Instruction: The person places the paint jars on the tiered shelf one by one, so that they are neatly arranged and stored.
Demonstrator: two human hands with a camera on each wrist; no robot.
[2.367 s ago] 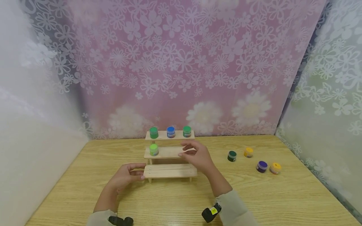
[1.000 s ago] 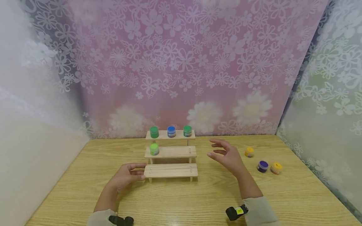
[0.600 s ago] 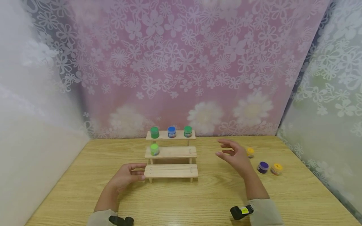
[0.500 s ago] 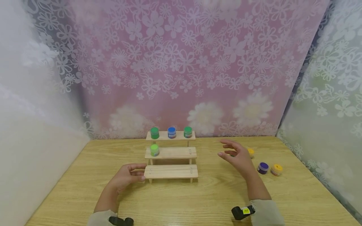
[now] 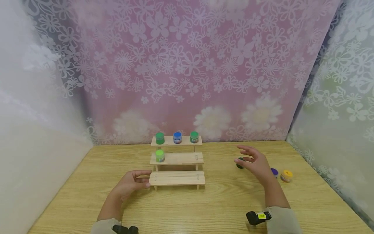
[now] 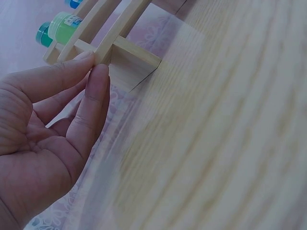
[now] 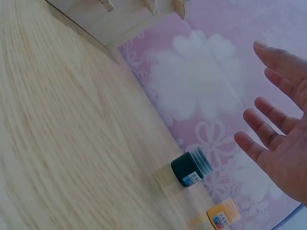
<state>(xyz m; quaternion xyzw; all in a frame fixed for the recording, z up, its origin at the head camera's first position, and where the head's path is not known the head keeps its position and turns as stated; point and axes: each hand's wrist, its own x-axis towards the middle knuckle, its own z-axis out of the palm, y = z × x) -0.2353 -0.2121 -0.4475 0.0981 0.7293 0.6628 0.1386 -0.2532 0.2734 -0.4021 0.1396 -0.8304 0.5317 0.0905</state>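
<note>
A three-step wooden rack (image 5: 176,178) stands on the table. My left hand (image 5: 130,184) pinches the left end of its lowest step between thumb and fingers, plain in the left wrist view too. My right hand (image 5: 257,165), fingers spread and loosely bent, hovers above the table right of the rack, holding nothing. In the right wrist view a dark green paint jar (image 7: 186,170) stands below it, apart from the fingers. Two green jars and a blue jar (image 5: 177,137) stand on the top step; a light green jar (image 5: 159,156) sits at the left of the middle step.
Right of my right hand stand a purple jar (image 5: 274,172), partly covered by the hand, and a yellow jar (image 5: 287,175). Another yellow jar (image 7: 221,214) shows in the right wrist view but is hidden in the head view. A flowered pink curtain (image 5: 187,71) hangs behind the table.
My right hand has moved right, from beside the rack's middle step to over the dark green jar, now covering the farther yellow jar. My left hand has stayed on the rack.
</note>
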